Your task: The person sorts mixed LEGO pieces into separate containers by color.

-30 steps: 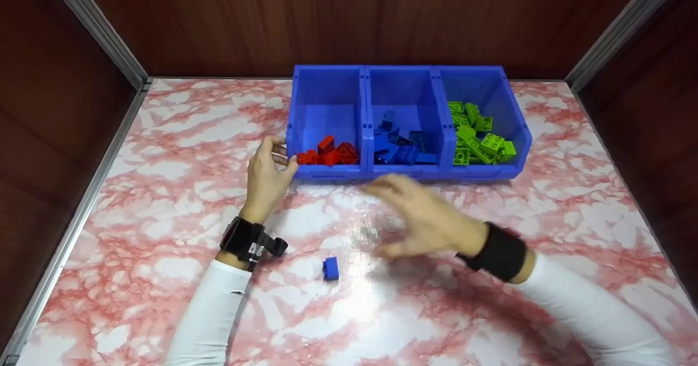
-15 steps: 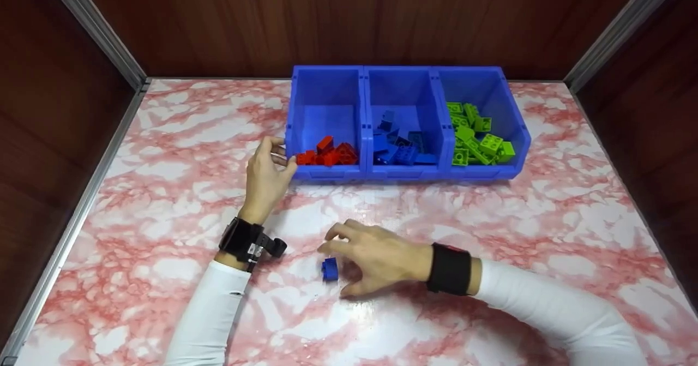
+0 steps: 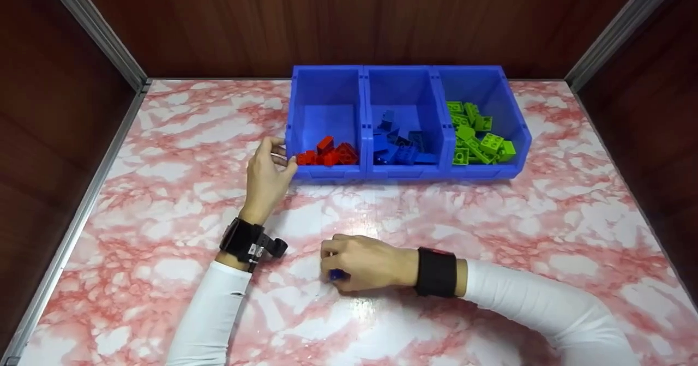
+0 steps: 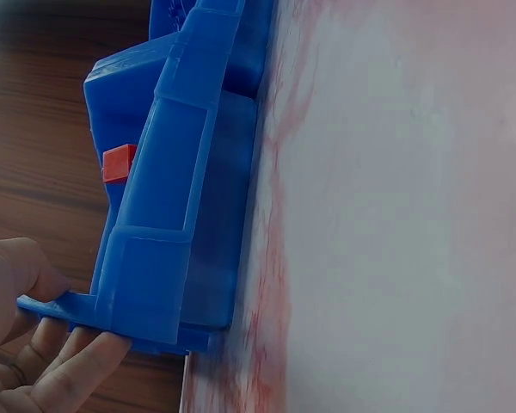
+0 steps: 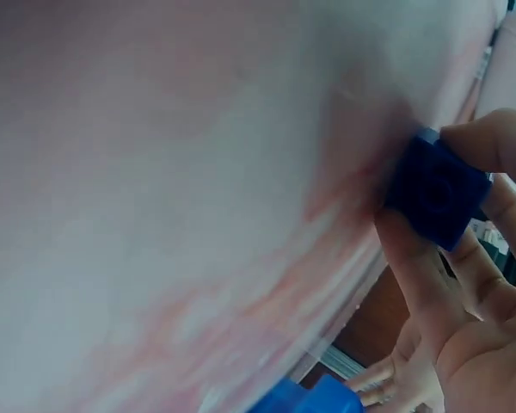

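Observation:
My right hand [image 3: 360, 262] pinches a blue toy brick [image 5: 439, 191] between thumb and fingers, low over the front middle of the table. In the head view the fingers hide most of that brick. At the left end of the bin row, my left hand [image 3: 267, 172] grips the side wall of the left blue bin [image 3: 327, 174]; in the left wrist view its thumb lies over the wall's edge with the fingers outside. Red bricks [image 3: 330, 156] lie in this bin, blue bricks [image 3: 403, 153] in the middle bin, green bricks [image 3: 474, 142] in the right one.
The three joined bins stand near the back of a red-and-white marbled table [image 3: 180, 279]. Brown wood-look panels [image 3: 349, 17] enclose it at the back and both sides, with metal strips [image 3: 92, 28] at the corners.
My right hand came from below the middle bin to the front left, and its fingers closed round the blue brick lying there. My left hand kept its hold on the bin.

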Available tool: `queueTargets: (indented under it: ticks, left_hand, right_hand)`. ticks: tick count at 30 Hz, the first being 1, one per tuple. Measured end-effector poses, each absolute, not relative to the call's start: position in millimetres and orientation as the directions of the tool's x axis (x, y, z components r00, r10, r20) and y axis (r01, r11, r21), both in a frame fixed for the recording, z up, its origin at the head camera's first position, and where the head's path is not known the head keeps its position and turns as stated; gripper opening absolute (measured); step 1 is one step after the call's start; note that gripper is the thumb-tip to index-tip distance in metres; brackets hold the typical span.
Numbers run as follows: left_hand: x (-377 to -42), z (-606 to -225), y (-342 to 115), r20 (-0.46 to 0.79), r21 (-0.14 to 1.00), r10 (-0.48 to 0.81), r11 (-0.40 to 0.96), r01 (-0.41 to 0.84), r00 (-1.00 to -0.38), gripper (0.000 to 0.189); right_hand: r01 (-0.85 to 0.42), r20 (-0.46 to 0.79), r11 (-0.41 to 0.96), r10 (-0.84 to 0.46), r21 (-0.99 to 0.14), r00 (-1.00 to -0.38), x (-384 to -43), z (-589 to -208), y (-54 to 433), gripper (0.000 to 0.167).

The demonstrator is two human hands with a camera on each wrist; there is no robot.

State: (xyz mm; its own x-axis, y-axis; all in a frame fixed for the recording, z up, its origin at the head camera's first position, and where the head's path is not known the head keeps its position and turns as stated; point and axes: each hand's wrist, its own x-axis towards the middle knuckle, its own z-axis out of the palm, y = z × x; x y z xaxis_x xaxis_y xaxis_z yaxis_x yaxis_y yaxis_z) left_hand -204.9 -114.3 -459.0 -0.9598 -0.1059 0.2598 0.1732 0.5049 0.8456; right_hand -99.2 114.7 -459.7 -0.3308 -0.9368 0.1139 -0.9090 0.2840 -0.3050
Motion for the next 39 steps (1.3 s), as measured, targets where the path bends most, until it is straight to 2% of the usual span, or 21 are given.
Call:
queueTargets:
  ticks: [4, 20, 26, 32, 39]
  left_hand:
    - [-205, -460, -115, 0.254, 0.847, -0.106, 0.504, 0.168, -0.961, 0.036]
    - [-205, -458, -114, 0.248, 0.847, -0.098, 0.505, 0.167, -0.964, 0.037]
    - [-205, -457, -114, 0.250, 0.846, -0.099, 0.506, 0.168, -0.963, 0.037]
    - [-205, -458, -113, 0.265, 0.836, -0.099, 0.518, 0.178, -0.959, 0.036]
    - [-205, -457, -114, 0.242, 0.845, -0.096, 0.510, 0.161, -0.966, 0.037]
  right_hand:
    - [-0.881, 0.120, 0.306, -0.921, -0.362, -0.370, -105, -452, 124, 0.016]
    - [-0.786, 0.184, 0.424, -0.817, -0.450, -0.546, -146, -394, 182, 0.012]
    - [-0.738, 0.205, 0.525, -0.738, -0.424, -0.643, -179, -369, 203, 0.018]
    - [-0.666, 0.227, 0.638, -0.634, -0.387, -0.739, -215, -361, 218, 0.021]
    - [-0.638, 0.255, 0.692, -0.585, -0.338, -0.769, -245, -363, 222, 0.018]
